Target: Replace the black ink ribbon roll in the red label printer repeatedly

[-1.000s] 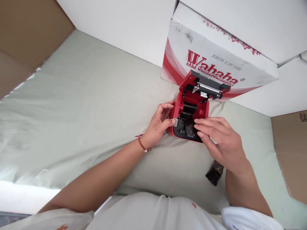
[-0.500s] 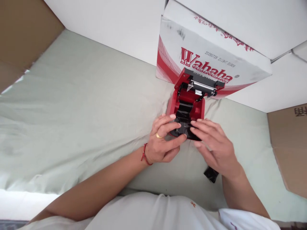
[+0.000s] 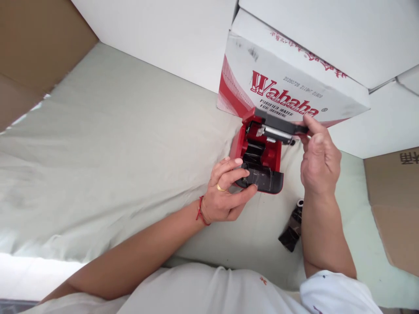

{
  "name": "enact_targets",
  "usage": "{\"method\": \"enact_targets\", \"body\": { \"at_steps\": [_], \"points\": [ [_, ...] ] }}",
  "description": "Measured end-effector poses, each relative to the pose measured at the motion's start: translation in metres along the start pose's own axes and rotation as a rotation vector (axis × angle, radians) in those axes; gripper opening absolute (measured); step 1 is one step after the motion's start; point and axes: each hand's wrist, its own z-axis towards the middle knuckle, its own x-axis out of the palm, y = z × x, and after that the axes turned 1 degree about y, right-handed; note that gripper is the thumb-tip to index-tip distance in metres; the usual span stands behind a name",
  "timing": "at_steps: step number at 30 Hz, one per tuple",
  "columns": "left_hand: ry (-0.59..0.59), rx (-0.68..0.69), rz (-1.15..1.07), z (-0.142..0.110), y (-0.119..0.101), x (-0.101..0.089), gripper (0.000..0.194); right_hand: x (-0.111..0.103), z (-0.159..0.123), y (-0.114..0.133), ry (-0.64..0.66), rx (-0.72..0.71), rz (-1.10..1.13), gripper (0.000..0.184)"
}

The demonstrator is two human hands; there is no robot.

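Note:
A red-and-black box-shaped device (image 3: 239, 141) stands on the cloth with its hinged lid (image 3: 281, 121) partly raised. A dark roller and a metal bar show under the lid. Black glossy film (image 3: 254, 150) runs down inside the red body to the black front panel (image 3: 270, 179). My left hand (image 3: 225, 189), with a ring and red cord bracelet, grips the front left corner, its fingertips on the panel. At the lid's right end, my right hand (image 3: 321, 157) pinches the edge between thumb and fingers.
Behind the device sits a white and red Wahaha carton (image 3: 294, 65). A small black item with a white ring end (image 3: 291, 231) lies beside my right forearm. Cardboard (image 3: 393, 205) stands at the right, and a brown cardboard panel (image 3: 39, 52) at the far left. Pale green cloth (image 3: 131, 131) covers the surface.
My right hand has left the front panel and moved up to take the lid's right end. The lid has tipped lower toward me. My left hand stays on the front left corner.

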Motion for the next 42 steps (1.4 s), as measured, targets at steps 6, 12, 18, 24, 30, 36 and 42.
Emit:
{"method": "enact_targets", "body": {
  "at_steps": [6, 12, 18, 24, 30, 36, 42],
  "points": [
    [0.015, 0.000, 0.001, -0.001, 0.001, 0.000, 0.039, -0.005, -0.042, 0.031, 0.073, -0.089, -0.052, 0.035],
    [0.072, 0.000, -0.050, -0.003, 0.000, 0.000, 0.040, 0.010, -0.080, 0.024, 0.001, -0.266, -0.264, 0.042],
    [0.055, -0.042, -0.138, 0.000, 0.007, -0.005, 0.061, 0.017, -0.090, 0.026, -0.044, -0.260, -0.306, 0.048],
    [0.132, -0.144, -0.107, 0.005, 0.014, -0.007, 0.077, 0.020, -0.092, 0.025, -0.070, -0.247, -0.285, 0.048],
    [0.194, -0.200, -0.084, 0.012, 0.012, -0.013, 0.086, 0.022, -0.091, 0.024, -0.069, -0.247, -0.259, 0.043],
    [0.159, -0.168, -0.140, 0.007, 0.018, -0.010, 0.079, 0.022, -0.089, 0.024, -0.064, -0.238, -0.275, 0.039],
    [0.015, -0.146, -0.049, -0.004, 0.021, -0.007, 0.052, 0.025, -0.098, 0.030, -0.035, -0.307, -0.256, 0.047]
  ]
}}
